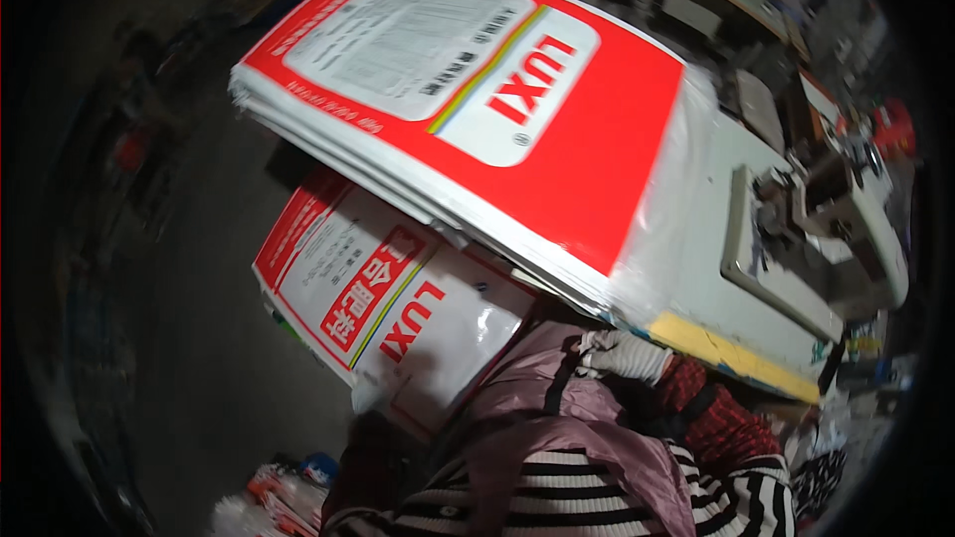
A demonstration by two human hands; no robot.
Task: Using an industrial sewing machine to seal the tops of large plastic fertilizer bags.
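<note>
My right hand (625, 356), in a pale striped work glove, rests at my lap against the mauve apron (542, 368), just below the table's near edge. Its fingers look bent in next to a dark strap; what they hold, if anything, is hidden. Only a dark sleeve (370, 467) shows on my left side, and my left hand is not in view. Ahead of me lies a thick stack of flat red and white printed sacks (597, 179). Below its left side, more white and red sacks (448, 308) slope down near my lap.
A sewing machine (846, 229) stands on the pale table (686, 283) to the right. Yellow edging (736, 353) runs along the table's near side. Clear plastic film (676, 179) sticks out from the stack's right end. Crumpled bags (274, 502) lie on the floor at lower left.
</note>
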